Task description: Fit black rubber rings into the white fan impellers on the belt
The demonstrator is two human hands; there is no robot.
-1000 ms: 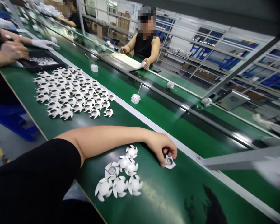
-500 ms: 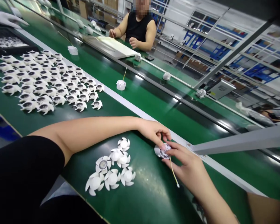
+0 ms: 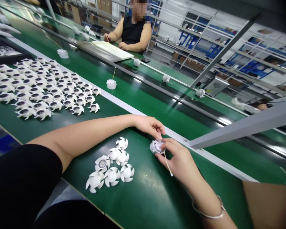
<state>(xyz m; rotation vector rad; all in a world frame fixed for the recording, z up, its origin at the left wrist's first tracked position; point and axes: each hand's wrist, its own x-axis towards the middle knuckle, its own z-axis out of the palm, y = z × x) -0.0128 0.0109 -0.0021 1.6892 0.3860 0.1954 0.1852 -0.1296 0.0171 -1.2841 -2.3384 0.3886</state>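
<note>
The right hand [image 3: 178, 160], a thin metal bangle [image 3: 211, 211] at its wrist, was closed on a round white plastic part [image 3: 157, 147], with the thumb and fingers pinching its rim. The fingertips [image 3: 162, 131] of the left hand [image 3: 148, 125] pressed on the same part from the far side, so the two hands were together on it, just above the green conveyor belt [image 3: 143, 203]. A thin yellow wire [image 3: 167, 163] with a white tip hung loose from the part beside the right hand's fingers; it looked liable to snag there, and a sharp tug could strain its joint. The hold was only at the rim, so a slip could have dropped the part onto a loose cluster of six white plastic bladed pieces [image 3: 112, 165] lying near the left forearm [image 3: 92, 136], scattering them. Farther left lay a dense array of white bladed pieces with dark centres [image 3: 40, 98], and a white edge strip [image 3: 138, 112] ran along the belt beyond the hands, where a knocked piece could have caught.
</note>
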